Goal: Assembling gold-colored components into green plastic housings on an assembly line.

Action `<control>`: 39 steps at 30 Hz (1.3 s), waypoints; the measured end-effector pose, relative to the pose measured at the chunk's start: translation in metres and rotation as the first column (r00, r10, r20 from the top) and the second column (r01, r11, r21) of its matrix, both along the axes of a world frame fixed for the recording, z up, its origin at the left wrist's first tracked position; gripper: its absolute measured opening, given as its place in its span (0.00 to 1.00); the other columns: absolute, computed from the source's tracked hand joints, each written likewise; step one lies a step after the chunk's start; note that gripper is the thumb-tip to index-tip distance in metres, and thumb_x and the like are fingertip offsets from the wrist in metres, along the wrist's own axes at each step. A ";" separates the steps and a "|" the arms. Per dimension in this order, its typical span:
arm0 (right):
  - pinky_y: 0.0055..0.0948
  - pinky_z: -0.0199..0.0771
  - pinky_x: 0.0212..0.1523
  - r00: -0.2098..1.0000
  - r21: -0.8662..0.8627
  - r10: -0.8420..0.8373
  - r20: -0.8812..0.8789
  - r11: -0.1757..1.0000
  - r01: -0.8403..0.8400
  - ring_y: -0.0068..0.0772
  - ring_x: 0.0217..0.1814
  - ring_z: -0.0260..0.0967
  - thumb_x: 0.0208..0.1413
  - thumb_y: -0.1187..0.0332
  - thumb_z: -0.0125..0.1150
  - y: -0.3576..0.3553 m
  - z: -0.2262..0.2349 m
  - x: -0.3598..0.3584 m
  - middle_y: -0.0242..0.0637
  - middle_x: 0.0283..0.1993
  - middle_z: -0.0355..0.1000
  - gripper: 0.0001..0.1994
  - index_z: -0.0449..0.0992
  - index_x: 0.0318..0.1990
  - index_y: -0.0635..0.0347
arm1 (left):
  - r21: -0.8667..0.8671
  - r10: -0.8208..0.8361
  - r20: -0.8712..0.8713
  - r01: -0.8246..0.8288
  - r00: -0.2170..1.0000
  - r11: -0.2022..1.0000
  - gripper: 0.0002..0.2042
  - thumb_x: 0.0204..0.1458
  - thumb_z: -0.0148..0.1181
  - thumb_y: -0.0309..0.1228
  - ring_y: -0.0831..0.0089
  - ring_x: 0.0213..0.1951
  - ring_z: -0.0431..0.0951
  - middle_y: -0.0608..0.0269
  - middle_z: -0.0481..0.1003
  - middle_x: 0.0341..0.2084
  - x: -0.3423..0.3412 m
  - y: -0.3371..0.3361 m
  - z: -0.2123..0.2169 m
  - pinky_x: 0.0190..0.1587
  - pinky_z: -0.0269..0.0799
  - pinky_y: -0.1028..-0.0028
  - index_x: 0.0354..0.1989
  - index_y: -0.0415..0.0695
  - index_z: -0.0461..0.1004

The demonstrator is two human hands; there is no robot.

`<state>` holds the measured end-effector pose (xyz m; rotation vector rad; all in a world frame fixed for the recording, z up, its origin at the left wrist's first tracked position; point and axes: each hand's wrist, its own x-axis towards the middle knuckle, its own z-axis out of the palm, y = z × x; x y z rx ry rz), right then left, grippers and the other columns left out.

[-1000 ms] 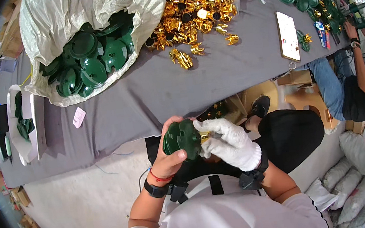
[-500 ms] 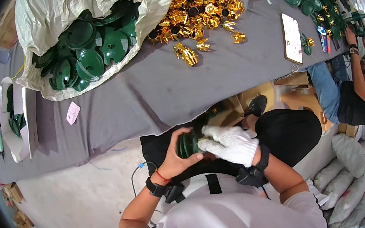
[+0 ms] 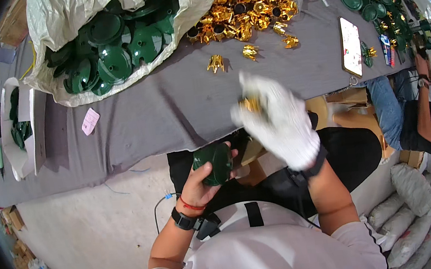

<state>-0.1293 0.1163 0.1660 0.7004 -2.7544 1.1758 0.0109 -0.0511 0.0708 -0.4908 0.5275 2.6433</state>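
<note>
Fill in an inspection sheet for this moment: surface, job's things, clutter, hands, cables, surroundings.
Surface: grey cloth-covered table.
Job's things: green round piece in the left hand; small gold piece, blurred, at the gloved fingertips; green pieces in a white sack; heap of gold pieces.
Clutter: phone, pink slip, white box at the table's left end.
Hands: left hand bare, closed on the green piece; right hand in a white glove, raised over the table edge, motion-blurred.
Cables: thin blue cable on the floor.
Surroundings: another person seated at right; white sacks on the floor.
</note>
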 end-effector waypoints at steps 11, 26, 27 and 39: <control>0.31 0.75 0.40 0.843 -0.461 0.258 0.473 0.887 -0.013 0.40 0.43 0.73 0.50 0.71 0.68 0.026 -0.038 0.091 0.42 0.44 0.72 0.23 0.71 0.54 0.58 | 0.007 -0.016 -0.032 0.016 0.999 1.000 0.30 0.50 0.57 0.37 0.55 0.61 0.65 0.50 0.63 0.61 -0.005 0.016 0.014 0.62 0.63 0.57 0.62 0.42 0.60; 0.23 0.74 0.31 0.306 -0.343 0.276 0.911 0.920 0.191 0.21 0.28 0.72 0.60 0.70 0.56 0.030 -0.038 0.093 0.38 0.40 0.73 0.21 0.64 0.59 0.67 | -0.433 -0.148 -0.094 0.093 0.985 0.897 0.32 0.50 0.64 0.35 0.65 0.60 0.63 0.54 0.63 0.58 -0.004 0.014 -0.008 0.63 0.58 0.64 0.61 0.46 0.54; 0.23 0.75 0.30 0.418 -0.183 0.155 0.895 0.983 0.028 0.21 0.28 0.72 0.60 0.67 0.56 0.032 -0.032 0.087 0.38 0.38 0.73 0.22 0.63 0.59 0.66 | -0.346 -0.078 -0.036 0.060 0.996 0.936 0.30 0.52 0.63 0.36 0.63 0.59 0.66 0.55 0.64 0.57 -0.004 0.015 -0.008 0.60 0.63 0.60 0.60 0.46 0.56; 0.23 0.69 0.48 0.513 -0.490 0.089 0.854 0.467 0.736 0.21 0.47 0.67 0.63 0.72 0.49 0.013 -0.066 0.105 0.35 0.48 0.70 0.16 0.66 0.57 0.61 | -0.152 -0.203 -0.053 0.193 0.978 0.969 0.30 0.56 0.60 0.46 0.73 0.45 0.71 0.62 0.67 0.48 0.000 0.026 -0.012 0.43 0.73 0.70 0.62 0.49 0.54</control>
